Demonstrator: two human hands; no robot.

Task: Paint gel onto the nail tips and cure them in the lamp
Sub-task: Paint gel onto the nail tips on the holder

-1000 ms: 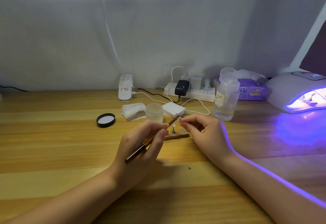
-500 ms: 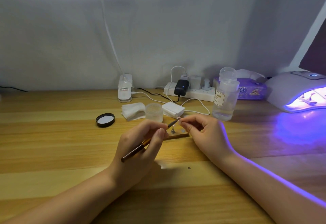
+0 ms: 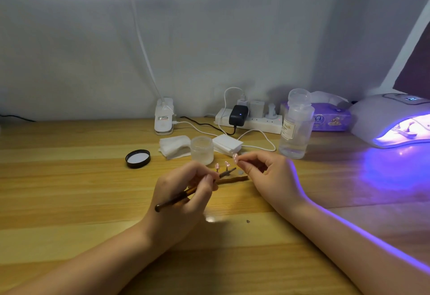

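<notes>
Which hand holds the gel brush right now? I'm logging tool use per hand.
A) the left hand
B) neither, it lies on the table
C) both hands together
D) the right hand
A: the left hand grips the brush by its handle, bristle end aimed toward the right hand, which pinches a pink nail tip instead.

We are reading "NAIL" on the label of the clear bottle (image 3: 295, 129) at the far right; smaller print there is staying illegible to us.
</notes>
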